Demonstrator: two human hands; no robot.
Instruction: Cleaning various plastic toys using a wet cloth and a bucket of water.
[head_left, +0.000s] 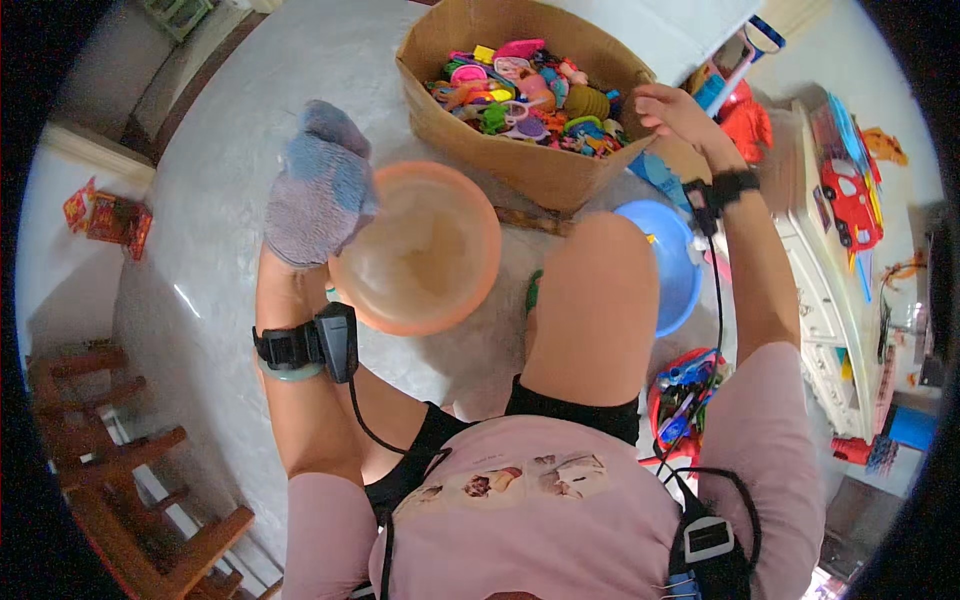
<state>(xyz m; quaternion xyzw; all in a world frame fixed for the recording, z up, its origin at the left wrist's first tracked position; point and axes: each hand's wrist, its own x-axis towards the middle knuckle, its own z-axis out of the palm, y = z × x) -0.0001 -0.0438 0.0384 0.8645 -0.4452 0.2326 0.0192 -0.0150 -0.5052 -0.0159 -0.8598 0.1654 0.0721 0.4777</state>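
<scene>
A blue and grey-mauve terry cloth (319, 195) wraps over my left hand (311, 217), hiding its fingers. The cloth is up beside the left rim of a translucent plastic basin (491, 247) with an orange rim. Cloudy, brownish liquid seems to lie in that basin. Beyond it stands a large open cardboard box (510, 169), holding a heap of small plastic toys (532, 97). At the box's right corner, the curled fingers of my right hand (675, 116) grip the cardboard edge. Both wrists carry black straps with cabled devices.
Right of my raised knee a blue plastic basin (679, 277) is partly hidden. A red container of toys (682, 405) sits nearer me. White drawers (832, 300) stand at the right, with a red toy car (851, 202) on top. Brown wooden furniture (150, 480) occupies the lower left.
</scene>
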